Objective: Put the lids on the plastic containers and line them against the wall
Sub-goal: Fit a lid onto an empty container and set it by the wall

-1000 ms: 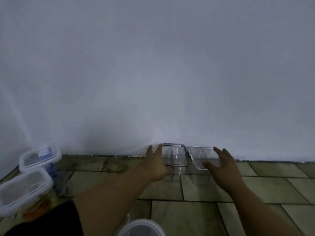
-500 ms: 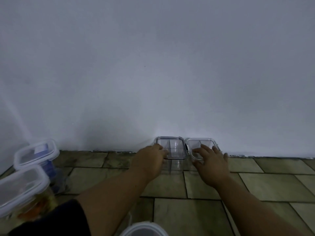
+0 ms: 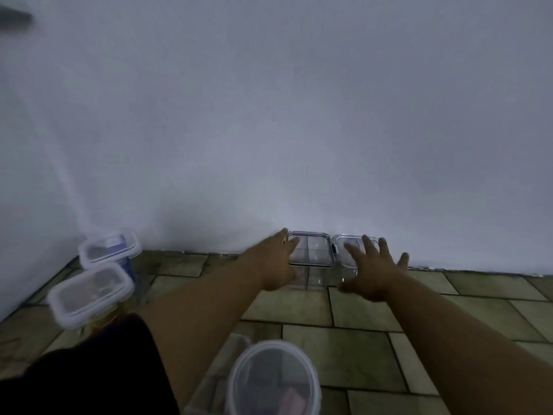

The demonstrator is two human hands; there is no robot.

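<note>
Two clear square lidded containers stand side by side at the foot of the white wall (image 3: 269,130). The dark-rimmed container (image 3: 312,250) is on the left, the clear-rimmed container (image 3: 344,247) on the right. My left hand (image 3: 276,262) lies against the left side of the dark-rimmed one, fingers straight. My right hand (image 3: 372,269) is spread in front of and over the clear-rimmed one; whether it touches the container is unclear.
At the left stand two lidded rectangular containers, one by the wall (image 3: 109,250) and one nearer (image 3: 89,295). A round lidded container (image 3: 273,381) sits close in front of me. The floor (image 3: 359,354) is tiled.
Both hands went from resting on the two containers' lids to straightened, spread fingers. The camera tilted, and the pair sits tight against the wall.
</note>
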